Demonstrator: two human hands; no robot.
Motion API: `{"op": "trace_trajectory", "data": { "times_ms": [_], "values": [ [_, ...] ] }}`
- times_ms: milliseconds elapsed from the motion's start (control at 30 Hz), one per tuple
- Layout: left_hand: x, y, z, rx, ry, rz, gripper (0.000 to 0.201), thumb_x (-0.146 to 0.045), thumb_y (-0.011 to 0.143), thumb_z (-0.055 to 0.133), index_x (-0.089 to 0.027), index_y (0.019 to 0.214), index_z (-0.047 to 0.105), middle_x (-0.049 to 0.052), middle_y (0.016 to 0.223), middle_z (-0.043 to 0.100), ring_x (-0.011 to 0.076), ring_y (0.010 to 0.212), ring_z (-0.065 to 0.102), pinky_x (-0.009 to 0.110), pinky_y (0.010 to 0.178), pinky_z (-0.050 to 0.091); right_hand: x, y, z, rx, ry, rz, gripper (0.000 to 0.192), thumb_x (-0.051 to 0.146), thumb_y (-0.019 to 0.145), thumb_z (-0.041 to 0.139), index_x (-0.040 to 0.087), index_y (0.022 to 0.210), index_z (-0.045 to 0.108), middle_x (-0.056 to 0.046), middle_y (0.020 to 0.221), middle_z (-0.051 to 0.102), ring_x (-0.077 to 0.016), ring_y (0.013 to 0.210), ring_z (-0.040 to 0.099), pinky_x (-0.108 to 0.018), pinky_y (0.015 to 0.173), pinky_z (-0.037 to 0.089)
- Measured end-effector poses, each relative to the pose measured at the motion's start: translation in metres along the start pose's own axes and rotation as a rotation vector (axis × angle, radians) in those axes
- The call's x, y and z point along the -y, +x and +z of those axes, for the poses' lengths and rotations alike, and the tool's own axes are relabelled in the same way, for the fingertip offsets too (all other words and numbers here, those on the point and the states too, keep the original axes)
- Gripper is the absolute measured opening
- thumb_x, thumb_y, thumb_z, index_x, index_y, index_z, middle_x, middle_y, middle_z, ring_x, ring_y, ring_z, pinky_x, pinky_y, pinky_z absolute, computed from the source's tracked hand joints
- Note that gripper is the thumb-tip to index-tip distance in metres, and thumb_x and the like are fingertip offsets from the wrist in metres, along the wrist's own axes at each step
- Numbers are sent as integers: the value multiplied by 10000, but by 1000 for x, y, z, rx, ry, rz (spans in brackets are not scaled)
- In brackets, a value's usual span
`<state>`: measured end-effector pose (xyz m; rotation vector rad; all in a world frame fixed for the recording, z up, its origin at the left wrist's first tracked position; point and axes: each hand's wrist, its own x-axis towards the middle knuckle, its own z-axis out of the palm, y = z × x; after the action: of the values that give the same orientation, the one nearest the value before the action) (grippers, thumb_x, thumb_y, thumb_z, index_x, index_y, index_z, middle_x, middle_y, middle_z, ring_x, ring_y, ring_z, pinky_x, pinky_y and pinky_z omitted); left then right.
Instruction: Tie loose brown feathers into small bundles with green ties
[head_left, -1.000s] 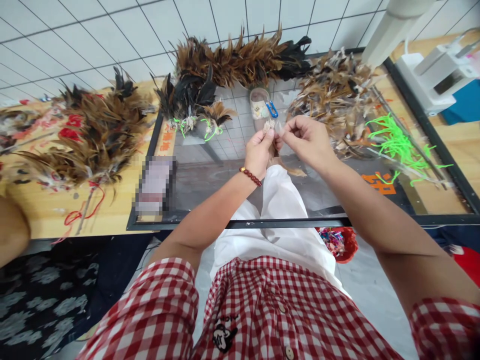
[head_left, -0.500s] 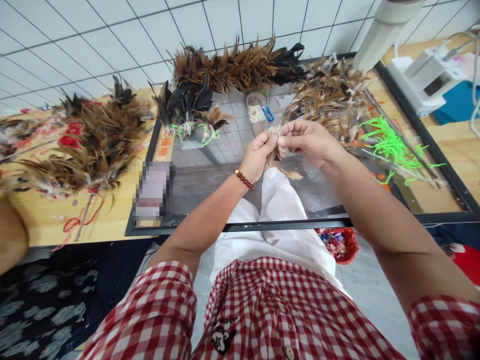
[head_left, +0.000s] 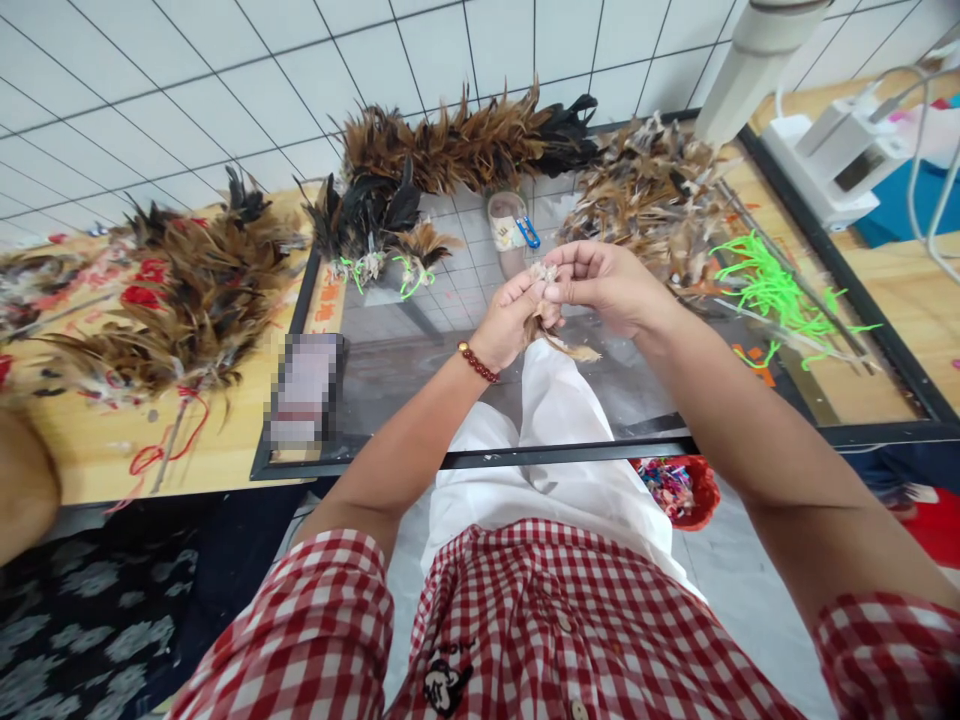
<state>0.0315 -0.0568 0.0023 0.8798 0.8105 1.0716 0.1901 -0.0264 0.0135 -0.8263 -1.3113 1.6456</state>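
Near: our left hand [head_left: 510, 320] and right hand [head_left: 600, 285] are pinched together on a small feather bundle [head_left: 551, 330], held above the glass worktop [head_left: 420, 370]. Vs. 1 s ago, hands sit closer, fingers overlapping; grip looks tighter. Beyond: blue snips [head_left: 529, 233], tied feather tufts [head_left: 375, 225], green ties [head_left: 772, 285] to the right.

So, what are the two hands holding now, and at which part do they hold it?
Both hands hold a small bunch of brown feathers. The left hand and the right hand pinch it at its pale quill end; the brown tips hang down below the fingers.
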Motion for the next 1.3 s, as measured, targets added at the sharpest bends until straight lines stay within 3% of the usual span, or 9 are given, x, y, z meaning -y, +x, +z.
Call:
{"op": "trace_trajectory", "data": {
  "times_ms": [167, 300, 467, 633, 800, 900, 1000, 1200, 1300],
  "values": [
    [-6, -7, 3, 120, -97, -64, 249, -372, 950, 743, -201, 864, 584, -78, 583, 480, 70, 531, 507, 245, 693, 570, 9, -3, -6, 152, 22, 36, 659, 384, 541, 1052, 179, 1089, 747, 2, 776, 767, -193, 640, 750, -339, 608, 656],
    [-8, -10, 3, 186, -139, -138, 277, -352, 945, 748, -189, 828, 556, -72, 589, 488, 76, 529, 516, 254, 667, 559, 12, -6, -10, 230, -6, 34, 574, 416, 616, 1020, 184, 1083, 782, -12, 813, 799, -185, 681, 766, -318, 639, 661],
    [-9, -9, 0, 274, -133, -205, 326, -353, 932, 756, -186, 764, 532, -60, 579, 493, 87, 518, 521, 286, 674, 570, 14, -7, -13, 195, -72, -13, 465, 427, 584, 1029, 196, 927, 818, -9, 804, 798, -180, 756, 772, -285, 690, 654],
    [-5, -7, -5, 411, -55, -142, 381, -415, 848, 835, -192, 749, 543, -49, 577, 510, 96, 542, 533, 291, 681, 573, 12, -4, -13, 216, -117, -49, 407, 461, 580, 1022, 197, 805, 808, -1, 713, 757, -168, 667, 741, -284, 608, 625],
    [-4, -3, -10, 479, -17, -65, 445, -501, 775, 872, -188, 732, 560, -22, 601, 584, 112, 584, 584, 298, 695, 568, 6, 0, -13, 136, -118, -186, 398, 471, 550, 1029, 198, 674, 765, 19, 650, 704, -119, 573, 672, -262, 562, 594],
    [-10, 0, -12, 403, 33, -57, 318, -409, 816, 840, -165, 827, 636, 24, 717, 695, 148, 705, 691, 295, 737, 567, 5, 1, -14, 93, -109, -228, 393, 466, 579, 1021, 192, 670, 753, 18, 660, 695, -117, 549, 654, -270, 529, 578],
    [-18, 0, -11, 283, 52, -59, 232, -354, 874, 786, -155, 904, 668, 24, 765, 711, 156, 780, 723, 291, 779, 572, 4, 2, -15, 31, -105, -268, 380, 451, 613, 1009, 192, 679, 740, 16, 670, 691, -131, 558, 659, -283, 522, 571],
    [-16, -2, -4, 158, 138, -44, 281, -354, 913, 788, -153, 788, 636, -57, 602, 525, 70, 596, 582, 205, 658, 508, -4, 6, -13, -57, -200, -266, 384, 496, 675, 965, 196, 716, 729, 5, 660, 671, -153, 625, 664, -325, 616, 599],
    [-14, -3, -2, 76, 107, -56, 319, -349, 966, 726, -163, 745, 590, -86, 555, 427, 49, 537, 511, 207, 698, 538, -5, 7, -17, -66, -344, -300, 431, 614, 784, 864, 216, 925, 780, -36, 841, 736, -186, 810, 699, -368, 777, 628]
  ]
}}
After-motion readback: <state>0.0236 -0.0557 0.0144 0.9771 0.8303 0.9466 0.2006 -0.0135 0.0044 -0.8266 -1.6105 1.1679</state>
